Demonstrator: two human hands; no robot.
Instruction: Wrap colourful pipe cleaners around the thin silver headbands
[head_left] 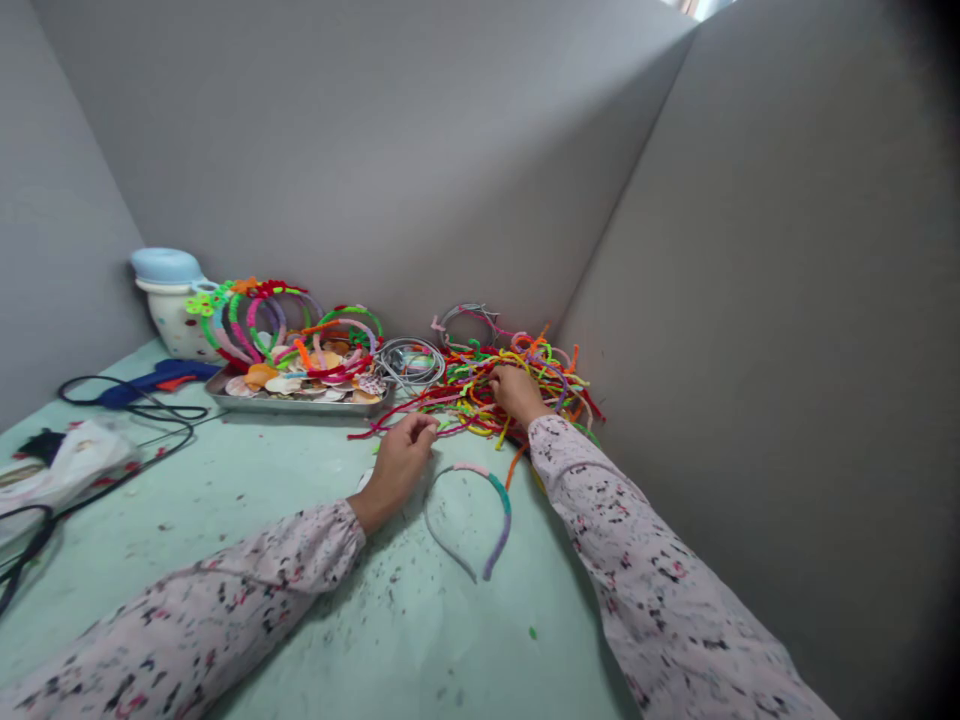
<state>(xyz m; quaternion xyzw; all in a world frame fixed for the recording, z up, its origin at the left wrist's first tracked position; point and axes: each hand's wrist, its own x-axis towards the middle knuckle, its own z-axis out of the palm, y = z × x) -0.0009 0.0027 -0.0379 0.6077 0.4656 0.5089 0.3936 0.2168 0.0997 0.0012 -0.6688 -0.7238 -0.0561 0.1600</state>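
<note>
The right hand (517, 394) has fingertips buried in pipe cleaners (463, 392) at twelve o'clock, grip unclear; left hand (400, 462) pinched together, anything inside hidden. Eleven o'clock: metal tray (300, 406) of seashells (283, 384).

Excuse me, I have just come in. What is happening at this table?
A person is reaching into a tangled pile of colourful fuzzy strips with the right-hand grip. The left-hand grip is over the table, fingertips close together; whether it holds anything is unclear. A headband, coloured pink, teal and purple along part of its length and grey on the rest, lies between the forearms. Behind, a metal tray contains shells.
</note>
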